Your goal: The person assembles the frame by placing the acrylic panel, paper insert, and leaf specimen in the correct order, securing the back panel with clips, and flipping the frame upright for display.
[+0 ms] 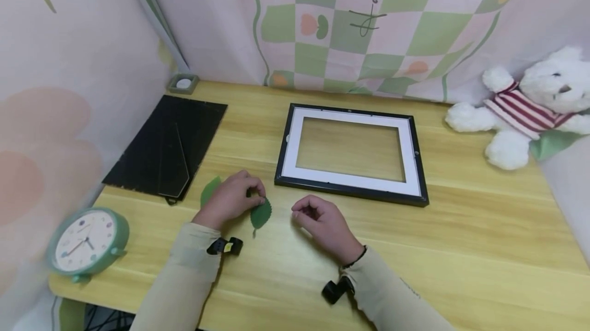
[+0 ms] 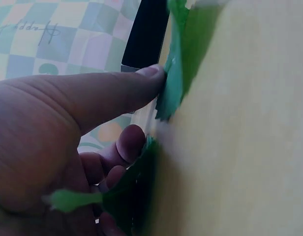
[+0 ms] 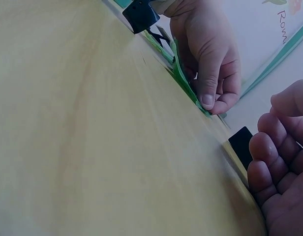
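Observation:
My left hand [image 1: 235,195] pinches the tip of a dark green serrated leaf [image 1: 261,213], low over the table. In the left wrist view, the thumb presses against this leaf [image 2: 172,91], which stands tilted from the wood. A second green leaf [image 1: 210,191], its stem pointing up, lies under the palm side and is partly hidden by the hand. My right hand [image 1: 324,223] hovers near the table's middle, its fingers loosely curled and holding nothing. Beyond the hands lies a black picture frame [image 1: 352,192] with a white mat [image 1: 295,141].
A black backing board [image 1: 156,136] with a stand lies at the left. In front of it stands a green alarm clock [image 1: 87,241]. A white teddy bear [image 1: 530,105] sits at the right. A patterned curtain [image 1: 350,28] hangs behind the wooden table [image 1: 461,259].

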`<control>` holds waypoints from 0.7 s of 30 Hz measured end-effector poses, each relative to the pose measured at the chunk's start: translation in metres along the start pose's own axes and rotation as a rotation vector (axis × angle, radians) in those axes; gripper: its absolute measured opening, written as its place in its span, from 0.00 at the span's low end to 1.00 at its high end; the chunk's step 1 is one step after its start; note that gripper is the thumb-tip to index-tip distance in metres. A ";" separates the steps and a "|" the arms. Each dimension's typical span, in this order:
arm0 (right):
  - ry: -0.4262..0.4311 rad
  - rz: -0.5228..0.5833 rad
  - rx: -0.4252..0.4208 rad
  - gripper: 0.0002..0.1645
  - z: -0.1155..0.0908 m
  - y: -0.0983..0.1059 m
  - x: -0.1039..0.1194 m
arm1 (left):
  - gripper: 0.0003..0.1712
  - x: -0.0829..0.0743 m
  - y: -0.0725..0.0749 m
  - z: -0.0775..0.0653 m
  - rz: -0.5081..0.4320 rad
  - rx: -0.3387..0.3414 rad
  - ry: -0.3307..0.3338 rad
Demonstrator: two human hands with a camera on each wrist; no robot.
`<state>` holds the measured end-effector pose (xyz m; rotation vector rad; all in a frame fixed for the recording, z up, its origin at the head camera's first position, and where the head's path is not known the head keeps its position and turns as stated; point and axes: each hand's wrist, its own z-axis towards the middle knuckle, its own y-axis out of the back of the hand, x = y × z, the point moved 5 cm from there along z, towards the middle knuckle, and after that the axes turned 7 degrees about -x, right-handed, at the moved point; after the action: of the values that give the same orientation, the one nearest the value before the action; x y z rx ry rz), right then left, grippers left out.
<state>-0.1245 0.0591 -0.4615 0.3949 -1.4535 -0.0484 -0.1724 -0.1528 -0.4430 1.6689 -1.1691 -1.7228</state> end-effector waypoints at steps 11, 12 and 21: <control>-0.006 0.000 -0.003 0.05 0.000 0.000 0.000 | 0.03 0.002 -0.001 0.000 -0.010 -0.013 -0.012; -0.008 -0.001 -0.003 0.05 -0.001 0.000 0.000 | 0.03 0.003 -0.001 0.000 -0.023 -0.012 -0.009; -0.013 -0.010 0.001 0.05 0.000 0.000 0.000 | 0.30 0.007 -0.003 -0.001 -0.034 0.081 -0.038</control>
<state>-0.1249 0.0592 -0.4610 0.4033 -1.4646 -0.0579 -0.1715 -0.1569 -0.4492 1.7196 -1.2494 -1.7567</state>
